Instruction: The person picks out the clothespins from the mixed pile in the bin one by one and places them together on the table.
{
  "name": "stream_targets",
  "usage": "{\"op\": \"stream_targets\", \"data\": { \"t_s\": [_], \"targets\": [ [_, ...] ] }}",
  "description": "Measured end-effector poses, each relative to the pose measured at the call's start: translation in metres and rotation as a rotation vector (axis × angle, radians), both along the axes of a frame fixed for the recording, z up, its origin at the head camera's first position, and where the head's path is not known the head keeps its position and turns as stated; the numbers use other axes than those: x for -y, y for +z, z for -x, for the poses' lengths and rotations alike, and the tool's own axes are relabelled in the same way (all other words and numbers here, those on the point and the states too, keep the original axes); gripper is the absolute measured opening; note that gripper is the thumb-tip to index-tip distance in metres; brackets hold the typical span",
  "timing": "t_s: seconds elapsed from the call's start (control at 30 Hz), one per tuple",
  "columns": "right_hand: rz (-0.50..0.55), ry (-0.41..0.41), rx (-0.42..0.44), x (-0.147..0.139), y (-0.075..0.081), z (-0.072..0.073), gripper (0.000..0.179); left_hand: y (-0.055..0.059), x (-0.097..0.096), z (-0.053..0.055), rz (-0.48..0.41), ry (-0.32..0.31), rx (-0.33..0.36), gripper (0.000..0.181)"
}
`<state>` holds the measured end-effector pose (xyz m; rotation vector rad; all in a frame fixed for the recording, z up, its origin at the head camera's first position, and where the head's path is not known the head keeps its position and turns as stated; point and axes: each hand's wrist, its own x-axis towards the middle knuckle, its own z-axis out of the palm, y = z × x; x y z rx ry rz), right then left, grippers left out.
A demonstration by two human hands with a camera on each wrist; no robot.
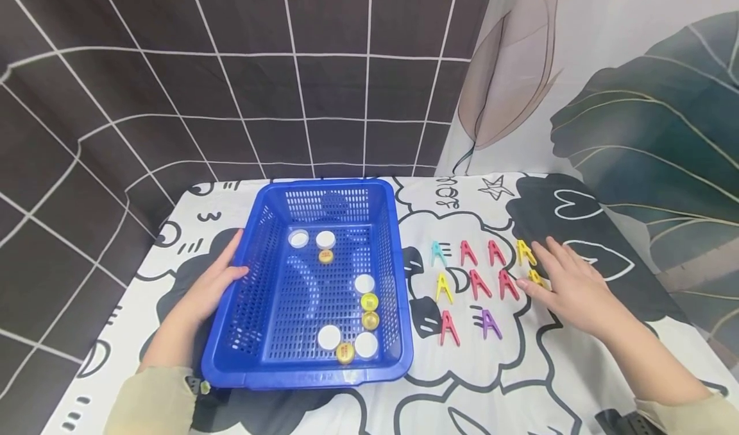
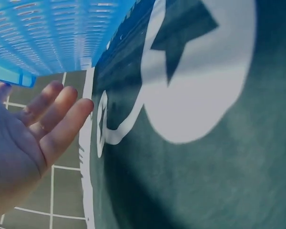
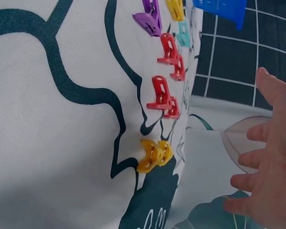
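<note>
A blue plastic basket (image 1: 398,358) holds several white caps (image 1: 329,337) and several yellow caps (image 1: 345,353) on its slotted floor. My left hand (image 1: 210,287) is at the basket's left side, its thumb at the rim. In the left wrist view, the left hand's fingers (image 2: 66,131) are extended and spread. To the basket's right lie rows of small clothespins: a teal one (image 1: 439,253), several red ones (image 1: 480,285), several yellow ones (image 1: 443,288) and a purple one (image 1: 491,324). My right hand (image 1: 577,287) is spread beside the rightmost yellow clothespins (image 3: 155,155), partly covering one in the head view.
A white cloth (image 1: 462,409) with black cartoon drawings covers the table. Behind it hangs a dark curtain (image 1: 323,88) with white grid lines, and a leaf-patterned one (image 1: 664,120) at the right. The basket's raised walls stand between the two hands.
</note>
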<state>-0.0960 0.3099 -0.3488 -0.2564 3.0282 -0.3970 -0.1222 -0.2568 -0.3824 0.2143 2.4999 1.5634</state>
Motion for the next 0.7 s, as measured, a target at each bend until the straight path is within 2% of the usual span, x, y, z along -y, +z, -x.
{"op": "stream_targets", "data": {
  "t_s": [0.23, 0.43, 0.53, 0.7],
  "targets": [
    [0.018, 0.003, 0.015, 0.000, 0.000, 0.001, 0.084, 0.009, 0.000, 0.005, 0.179, 0.003, -0.038, 0.071],
    [0.009, 0.000, 0.003, 0.002, 0.005, 0.007, 0.084, 0.019, 0.001, 0.008, 0.331, -0.005, -0.108, 0.069],
    [0.013, -0.005, 0.013, 0.003, 0.007, 0.008, 0.085, 0.025, 0.002, 0.006, 0.442, 0.001, -0.146, 0.070],
    [0.004, -0.014, 0.009, 0.003, 0.008, 0.007, 0.086, 0.039, -0.001, -0.002, 0.684, 0.023, -0.231, 0.076]
  ]
}}
